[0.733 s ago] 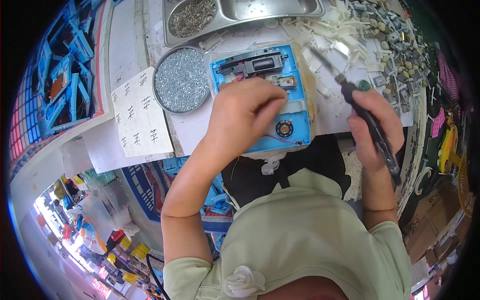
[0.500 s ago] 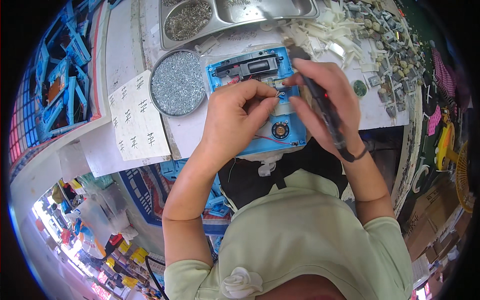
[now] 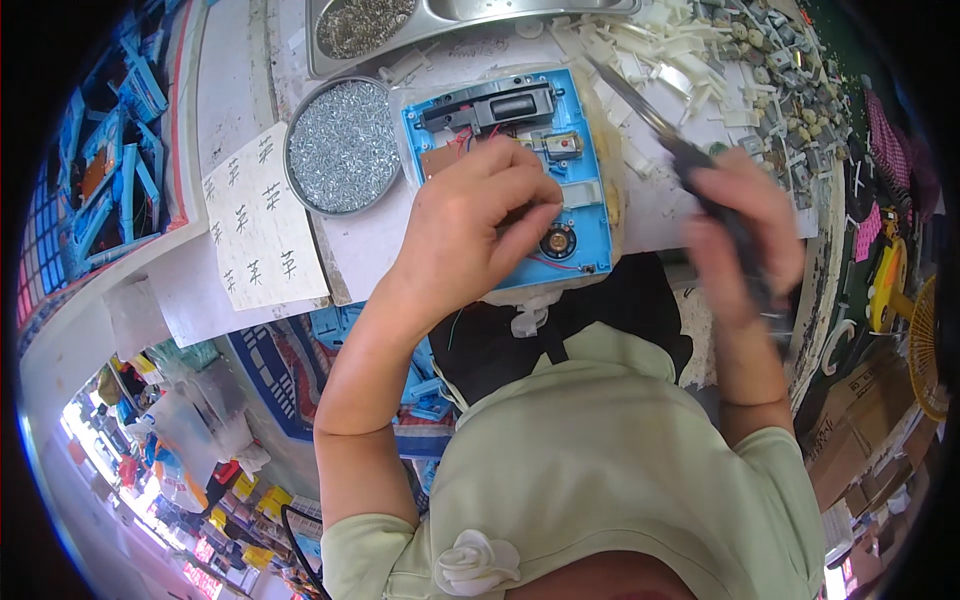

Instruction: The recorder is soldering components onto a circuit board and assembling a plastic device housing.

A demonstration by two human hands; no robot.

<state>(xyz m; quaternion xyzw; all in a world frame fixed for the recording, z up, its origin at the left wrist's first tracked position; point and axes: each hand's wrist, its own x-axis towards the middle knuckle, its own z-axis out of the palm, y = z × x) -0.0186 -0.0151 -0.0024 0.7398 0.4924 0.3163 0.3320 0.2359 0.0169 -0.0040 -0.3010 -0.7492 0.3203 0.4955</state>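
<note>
Right hand (image 3: 745,215), blurred, clamped around the dark handle of a screwdriver (image 3: 688,160), its shaft angled toward the tabletop's far side. Left hand (image 3: 480,215) lies over an open blue case (image 3: 592,225), thumb and forefinger drawn close; whether they pinch anything cannot be told. The case lies at the near edge of a white tabletop (image 3: 365,245). To its left: a round dish (image 3: 341,212) of small screws (image 3: 340,145) and a handwritten sheet (image 3: 250,250). Beyond: a metal tray (image 3: 455,35). Far right: white plastic pieces (image 3: 690,60) and a heap of grey parts (image 3: 785,100). Room: a yellow fan (image 3: 890,290) and cardboard box (image 3: 855,405) at right, plastic bags (image 3: 185,440) at lower left.
</note>
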